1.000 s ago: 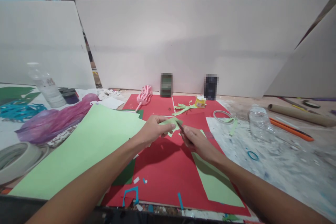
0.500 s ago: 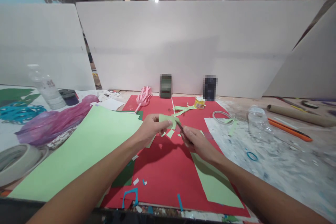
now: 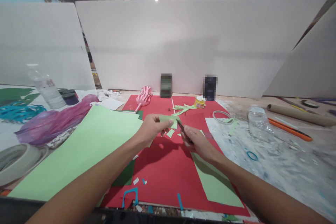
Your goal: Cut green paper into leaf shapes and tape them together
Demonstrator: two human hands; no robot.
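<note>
The left hand (image 3: 152, 127) pinches a small piece of green paper (image 3: 168, 120) between thumb and fingers, with the thumb laid along its near face. This grip seems chosen to keep the piece taut while leaving its right edge free. The right hand (image 3: 193, 138) has its fingers wrapped around a thin dark tool (image 3: 185, 131), probably scissors, though the hand hides much of it. Its tip points up and leftward to the free edge; whether it touches the paper is too small to tell.

So the piece lies mostly beyond the left fingertips, between the two hands, raised above the red paper (image 3: 162, 175), likely to give the tool room underneath. Small green scraps (image 3: 170, 133) lie just below, on the red paper, which probably shields the counter. A large green sheet (image 3: 86, 147) spreads out to the left, partly beneath the left forearm, and a narrower green sheet (image 3: 214, 182) lies beside the right forearm, both apparently set aside within reach.
</note>
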